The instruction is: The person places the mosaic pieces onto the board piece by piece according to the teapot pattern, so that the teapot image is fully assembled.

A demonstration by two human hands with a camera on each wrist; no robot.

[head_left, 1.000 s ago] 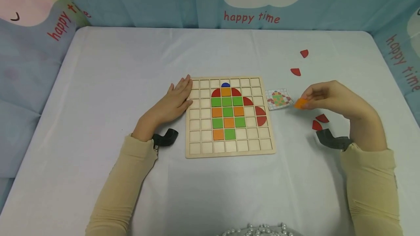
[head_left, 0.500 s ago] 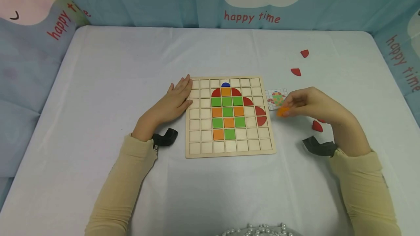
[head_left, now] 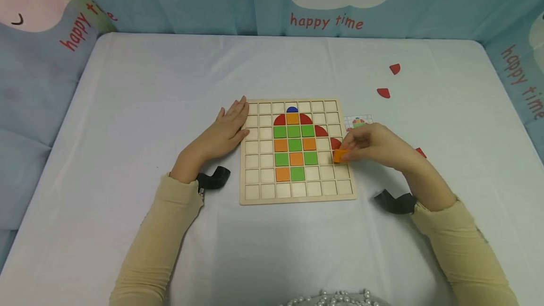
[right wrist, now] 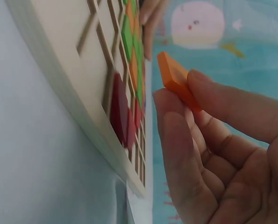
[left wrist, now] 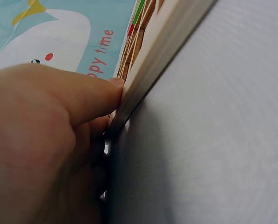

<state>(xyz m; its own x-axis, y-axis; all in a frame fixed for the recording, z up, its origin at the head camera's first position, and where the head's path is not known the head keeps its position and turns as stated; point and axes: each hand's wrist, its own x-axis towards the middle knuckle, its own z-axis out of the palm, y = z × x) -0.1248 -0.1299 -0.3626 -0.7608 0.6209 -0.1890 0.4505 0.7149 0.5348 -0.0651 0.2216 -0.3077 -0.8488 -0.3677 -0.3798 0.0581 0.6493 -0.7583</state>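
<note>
A wooden grid board (head_left: 259, 199) lies mid-table, with green and orange square tiles, red quarter-circle pieces (head_left: 321, 131) and a blue half-circle (head_left: 292, 109) in its cells. My left hand (head_left: 221, 131) rests against the board's left edge, fingers straight; in the left wrist view the thumb (left wrist: 99, 95) touches the board's side. My right hand (head_left: 376, 148) pinches an orange square tile (head_left: 340, 156) between thumb and fingers. It is held over the board's right side, overlapping the red pieces there. In the right wrist view this tile (right wrist: 176, 79) stands tilted, apart from the board.
A small printed pattern card (head_left: 354, 120) lies right of the board, partly hidden by my right hand. Loose red quarter-circle pieces (head_left: 384, 93) lie behind it, and another red piece (head_left: 420, 152) shows beside the right wrist. Patterned cloth (head_left: 191, 8) hangs around the table.
My right hand has moved left with the orange tile, from beside the pattern card to over the board's right side. The left hand has stayed put.
</note>
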